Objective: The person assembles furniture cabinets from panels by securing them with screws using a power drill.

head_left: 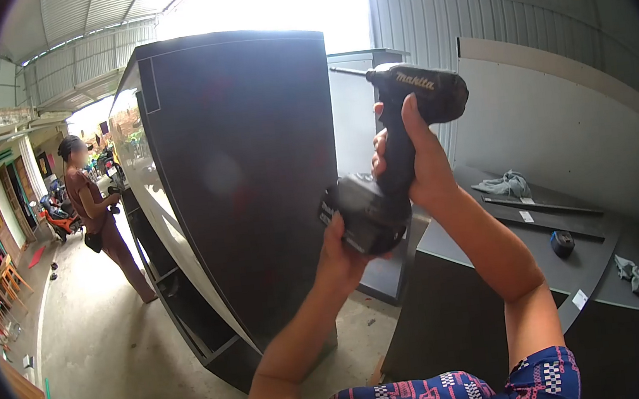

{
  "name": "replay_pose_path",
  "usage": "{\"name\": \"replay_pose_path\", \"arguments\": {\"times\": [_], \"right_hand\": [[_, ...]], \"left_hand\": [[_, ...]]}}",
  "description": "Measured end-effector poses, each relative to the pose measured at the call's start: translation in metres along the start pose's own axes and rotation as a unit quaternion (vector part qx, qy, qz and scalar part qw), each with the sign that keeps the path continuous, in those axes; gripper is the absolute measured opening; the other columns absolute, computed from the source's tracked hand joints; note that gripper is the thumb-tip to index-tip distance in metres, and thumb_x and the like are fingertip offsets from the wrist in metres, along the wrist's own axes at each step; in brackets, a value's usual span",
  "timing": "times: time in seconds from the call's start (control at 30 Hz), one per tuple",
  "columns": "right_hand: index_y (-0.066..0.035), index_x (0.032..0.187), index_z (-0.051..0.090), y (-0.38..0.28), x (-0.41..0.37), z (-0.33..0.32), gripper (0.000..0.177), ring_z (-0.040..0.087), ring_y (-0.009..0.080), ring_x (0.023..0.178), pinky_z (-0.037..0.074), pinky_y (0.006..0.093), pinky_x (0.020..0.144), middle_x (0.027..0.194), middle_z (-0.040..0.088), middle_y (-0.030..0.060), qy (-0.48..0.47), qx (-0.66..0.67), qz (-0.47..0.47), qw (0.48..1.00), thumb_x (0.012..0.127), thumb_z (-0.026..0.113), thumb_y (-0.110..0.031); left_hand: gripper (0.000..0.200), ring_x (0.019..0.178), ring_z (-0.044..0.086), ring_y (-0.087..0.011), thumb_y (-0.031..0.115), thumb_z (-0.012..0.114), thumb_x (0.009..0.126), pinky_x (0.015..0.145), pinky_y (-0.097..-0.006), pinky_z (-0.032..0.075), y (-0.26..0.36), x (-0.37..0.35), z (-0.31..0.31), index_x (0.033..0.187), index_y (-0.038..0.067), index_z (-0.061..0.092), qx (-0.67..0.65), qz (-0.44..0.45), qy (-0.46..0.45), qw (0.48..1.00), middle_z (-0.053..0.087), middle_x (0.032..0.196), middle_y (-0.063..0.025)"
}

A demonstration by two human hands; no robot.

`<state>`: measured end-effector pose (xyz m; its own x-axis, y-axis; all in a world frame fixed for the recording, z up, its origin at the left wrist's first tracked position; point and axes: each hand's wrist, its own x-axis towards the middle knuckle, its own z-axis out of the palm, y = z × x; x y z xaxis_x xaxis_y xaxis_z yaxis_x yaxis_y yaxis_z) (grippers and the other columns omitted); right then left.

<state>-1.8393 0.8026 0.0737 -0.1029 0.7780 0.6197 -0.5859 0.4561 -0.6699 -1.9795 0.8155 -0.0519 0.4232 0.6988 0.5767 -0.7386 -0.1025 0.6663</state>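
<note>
A black Makita cordless impact driver (pixel 427 95) is raised in front of me, its long thin bit aimed left at the upper right edge of a tall dark cabinet (pixel 246 168). Around its handle wrap the fingers of my right hand (pixel 426 159), thumb up along the side below the motor housing. My left hand (pixel 344 263) grips the battery base from below, thumb on its near face. In this view the battery overlaps the cabinet's right side.
Right, a panel-topped surface (pixel 456 240) carries grey cloths (pixel 503 183), dark strips (pixel 542 207) and a blue-black tape measure (pixel 562 243). A large pale panel (pixel 552 113) leans behind. Left, a person (pixel 90 200) stands beside the cabinet; farther off are a motorbike (pixel 61 219) and wooden stools (pixel 7 279).
</note>
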Motion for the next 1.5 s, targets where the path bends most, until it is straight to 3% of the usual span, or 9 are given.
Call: {"name": "replay_pose_path", "arguments": {"times": [0.17,0.27,0.37,0.77,0.97,1.17,1.5], "right_hand": [[-0.012,0.105,0.052,-0.008,0.032,0.006,0.051,0.058,0.0181,0.052,0.047,0.0313,0.054,0.061,0.057,0.0042,-0.019,-0.015,-0.009,1.000,0.086,0.055,-0.058],[-0.012,0.104,0.052,-0.011,0.046,0.008,0.051,0.058,0.0181,0.052,0.047,0.0314,0.054,0.061,0.057,0.0040,-0.017,-0.017,-0.015,1.000,0.085,0.056,-0.059],[-0.012,0.103,0.053,-0.013,0.053,0.009,0.051,0.057,0.0181,0.052,0.047,0.0321,0.054,0.061,0.057,0.0038,-0.027,-0.005,-0.010,1.000,0.085,0.056,-0.060],[-0.012,0.102,0.052,-0.004,0.065,0.011,0.052,0.057,0.0190,0.052,0.047,0.0335,0.054,0.061,0.057,0.0039,-0.014,-0.007,0.009,1.000,0.084,0.057,-0.061],[-0.013,0.101,0.050,0.003,0.044,0.005,0.048,0.057,0.0198,0.050,0.048,0.0335,0.050,0.060,0.055,0.0048,-0.018,0.030,-0.013,0.999,0.086,0.056,-0.058],[-0.013,0.103,0.050,0.020,0.015,-0.008,0.048,0.058,0.0200,0.050,0.048,0.0328,0.050,0.061,0.057,0.0046,-0.004,0.052,0.005,0.999,0.086,0.055,-0.058],[-0.011,0.108,0.049,0.064,-0.025,-0.026,0.053,0.059,0.0194,0.054,0.049,0.0342,0.054,0.065,0.058,0.0061,0.029,0.087,0.082,0.992,0.085,0.056,-0.059]], "left_hand": [[0.066,0.091,0.066,-0.0215,0.059,0.047,0.088,0.059,-0.0341,0.059,0.032,0.029,0.002,0.129,0.007,0.041,0.048,0.041,-0.002,0.998,0.060,0.113,-0.0126],[0.064,0.090,0.066,-0.0215,0.058,0.048,0.088,0.061,-0.0347,0.060,0.046,0.040,-0.005,0.127,0.007,0.044,0.053,0.009,-0.042,0.998,0.061,0.111,-0.0119],[0.064,0.078,0.067,-0.0264,0.057,0.045,0.088,0.052,-0.0329,0.057,0.054,0.044,0.015,0.126,0.006,0.043,0.074,0.040,0.057,0.995,0.062,0.104,-0.0139],[0.057,0.081,0.067,-0.0245,0.053,0.046,0.089,0.055,-0.0346,0.057,0.058,0.045,0.004,0.122,0.007,0.047,0.047,0.033,0.055,0.997,0.063,0.104,-0.0123],[0.061,0.085,0.066,-0.0233,0.056,0.049,0.087,0.056,-0.0340,0.057,0.054,0.032,-0.004,0.124,0.008,0.047,0.088,-0.003,0.018,0.996,0.062,0.107,-0.0114],[0.062,0.087,0.066,-0.0183,0.057,0.053,0.085,0.057,-0.0317,0.056,0.032,0.005,-0.009,0.124,0.010,0.047,0.073,-0.017,0.044,0.996,0.063,0.104,-0.0082],[0.058,0.086,0.066,-0.0183,0.055,0.052,0.086,0.058,-0.0319,0.056,0.008,-0.048,-0.020,0.123,0.010,0.049,0.051,-0.062,0.115,0.990,0.063,0.105,-0.0073]]}}
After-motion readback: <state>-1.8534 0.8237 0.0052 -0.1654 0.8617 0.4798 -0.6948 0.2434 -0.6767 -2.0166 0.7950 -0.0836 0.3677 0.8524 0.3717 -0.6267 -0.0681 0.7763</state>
